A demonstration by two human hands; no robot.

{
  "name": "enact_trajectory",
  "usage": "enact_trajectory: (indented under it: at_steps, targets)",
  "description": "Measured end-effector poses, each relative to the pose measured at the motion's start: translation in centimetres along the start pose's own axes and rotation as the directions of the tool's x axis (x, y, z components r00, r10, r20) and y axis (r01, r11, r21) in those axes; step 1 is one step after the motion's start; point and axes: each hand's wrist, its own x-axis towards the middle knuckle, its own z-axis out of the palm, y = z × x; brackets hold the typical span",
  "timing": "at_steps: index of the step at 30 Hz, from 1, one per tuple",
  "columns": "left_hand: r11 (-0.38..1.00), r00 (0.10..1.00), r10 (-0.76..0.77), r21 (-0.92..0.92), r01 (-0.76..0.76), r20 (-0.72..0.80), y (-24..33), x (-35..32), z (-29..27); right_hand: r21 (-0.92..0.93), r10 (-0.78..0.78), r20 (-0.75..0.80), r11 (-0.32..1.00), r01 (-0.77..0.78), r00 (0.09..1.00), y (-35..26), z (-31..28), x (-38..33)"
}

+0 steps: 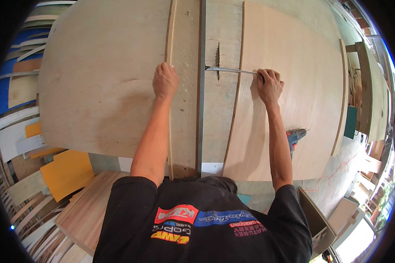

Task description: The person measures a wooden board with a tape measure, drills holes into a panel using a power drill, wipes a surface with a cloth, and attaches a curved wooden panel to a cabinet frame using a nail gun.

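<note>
My left hand [166, 81] is closed, its curled fingers on a narrow wooden strip [171, 35] that runs along the right edge of a large plywood sheet [96, 79]. In my right hand [271, 85] is a tape measure [232, 70], its case mostly hidden by my fingers. The blade is drawn out leftward, its end at a long dark straight bar [201, 101]. It passes over a toothed saw blade [218, 57] standing up through a slot in the tabletop. My right hand rests over another plywood panel [303, 70].
A cordless drill [296, 136] lies on the right panel, beside my right forearm. Stacked offcuts and a yellow sheet [68, 173] are at the left, near a striped wooden board [85, 206]. An orange cord [333, 177] trails across the floor at right.
</note>
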Motion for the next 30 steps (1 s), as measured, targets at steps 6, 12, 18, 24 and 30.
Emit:
enact_trajectory:
  at_steps: [6,12,18,24,30]
  targets:
    - [1.0,1.0,0.002,0.022,-0.002,0.006,0.08,-0.01,-0.03,-0.003,-0.02,-0.023,1.0,0.02,1.0,0.43,0.41,-0.12]
    - [1.0,1.0,0.01,0.026,-0.009,-0.025,-0.23,-0.03,0.29,0.001,-0.026,-0.041,1.0,0.026,0.999,-0.02,0.22,-0.12]
    - [0.999,0.998,0.045,-0.003,-0.045,-0.045,-0.44,-0.06,0.42,-0.004,-0.037,-0.048,0.999,0.037,0.998,0.15,0.23,-0.16]
    - [0.998,0.996,0.059,-0.024,-0.061,-0.067,-0.38,-0.03,0.5,-0.016,-0.035,-0.04,0.999,0.034,0.999,0.28,0.38,-0.2]
    - [0.998,0.995,0.06,-0.016,-0.062,-0.079,-0.51,-0.04,0.56,-0.016,-0.035,-0.03,0.999,0.034,0.999,0.24,0.48,-0.21]
